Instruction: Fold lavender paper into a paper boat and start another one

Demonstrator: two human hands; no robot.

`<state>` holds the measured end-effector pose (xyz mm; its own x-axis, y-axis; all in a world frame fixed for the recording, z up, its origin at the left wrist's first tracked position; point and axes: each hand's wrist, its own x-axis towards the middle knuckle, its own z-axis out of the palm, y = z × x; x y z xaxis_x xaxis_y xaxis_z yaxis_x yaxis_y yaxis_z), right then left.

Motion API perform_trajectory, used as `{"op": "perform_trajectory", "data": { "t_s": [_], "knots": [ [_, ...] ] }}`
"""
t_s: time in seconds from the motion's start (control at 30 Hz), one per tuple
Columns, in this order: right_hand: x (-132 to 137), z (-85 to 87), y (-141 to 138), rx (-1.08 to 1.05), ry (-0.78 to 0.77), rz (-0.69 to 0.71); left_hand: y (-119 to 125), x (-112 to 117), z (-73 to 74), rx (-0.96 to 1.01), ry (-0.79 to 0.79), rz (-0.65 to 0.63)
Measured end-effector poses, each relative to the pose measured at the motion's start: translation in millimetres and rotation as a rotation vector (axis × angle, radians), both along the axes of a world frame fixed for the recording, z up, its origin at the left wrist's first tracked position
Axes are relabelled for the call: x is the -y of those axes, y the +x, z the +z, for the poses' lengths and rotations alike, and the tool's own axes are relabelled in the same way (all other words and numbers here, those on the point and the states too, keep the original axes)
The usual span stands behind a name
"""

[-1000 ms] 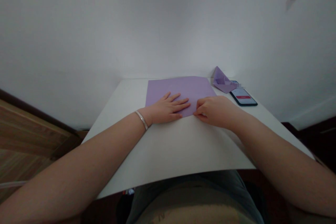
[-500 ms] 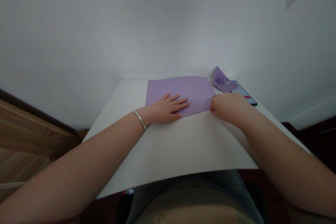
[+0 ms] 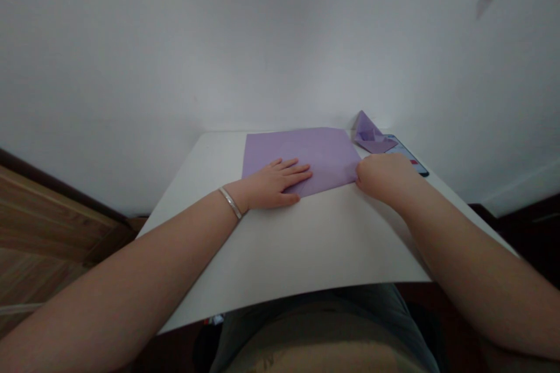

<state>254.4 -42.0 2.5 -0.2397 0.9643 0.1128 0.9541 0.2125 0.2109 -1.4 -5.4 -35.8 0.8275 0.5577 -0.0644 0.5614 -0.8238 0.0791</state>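
A purple sheet of paper (image 3: 306, 148) lies on the white table, its near edge running slantwise up to the right. My left hand (image 3: 280, 185) rests flat across the paper's near left part, fingers spread and pointing right. At the near right corner of the sheet is my right hand (image 3: 382, 173), closed, with the knuckles up and the fingertips curled at the paper's edge. The hand hides that corner and most of its own fingers. Just beyond it stands a folded purple paper piece (image 3: 370, 133) with a raised point, touching a phone.
The phone (image 3: 420, 169) with a lit screen lies at the table's right side, partly behind my right hand. A white wall (image 3: 271, 41) borders the table's (image 3: 306, 250) far edge. Wooden panelling (image 3: 52, 215) stands at the left.
My right hand has slid slightly right along the paper's near edge to the corner. My left hand has shifted a little left and toward me, still flat. The sheet has barely moved.
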Motion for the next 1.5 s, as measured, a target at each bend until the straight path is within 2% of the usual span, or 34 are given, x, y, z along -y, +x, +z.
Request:
{"op": "perform_trajectory", "data": {
  "t_s": [0.13, 0.2, 0.37, 0.5, 0.7, 0.97, 1.37, 1.5],
  "knots": [
    [5.1, 10.0, -5.4, 0.188, -0.049, -0.044, 0.2, 2.2, 0.7, 0.052, 0.128, -0.053],
    [8.7, 13.5, -10.5, 0.141, -0.024, 0.046, 2.5, 4.5, 3.4, 0.064, 0.225, -0.087],
    [11.7, 5.6, -28.0, -0.117, 0.057, 0.440, 11.3, 16.1, 13.7, 0.092, 0.443, -0.101],
    [9.9, -8.0, -41.7, -0.202, 0.137, 0.521, 14.6, 21.1, 17.5, 0.126, 0.547, -0.075],
    [8.9, -15.2, -49.0, -0.307, 0.279, 0.454, 14.0, 21.7, 21.1, 0.170, 0.635, -0.076],
    [3.8, -12.1, -44.8, -0.350, 0.197, 0.439, 14.2, 21.6, 23.8, 0.165, 0.604, -0.042],
    [-11.1, -14.7, -9.6, -0.356, 0.227, 0.240, -1.8, 9.7, 29.5, 0.183, 0.782, 0.144],
    [-14.1, -14.7, -2.9, -0.327, 0.220, 0.157, -5.3, 6.5, 29.2, 0.160, 0.783, 0.223]
  ]
}}
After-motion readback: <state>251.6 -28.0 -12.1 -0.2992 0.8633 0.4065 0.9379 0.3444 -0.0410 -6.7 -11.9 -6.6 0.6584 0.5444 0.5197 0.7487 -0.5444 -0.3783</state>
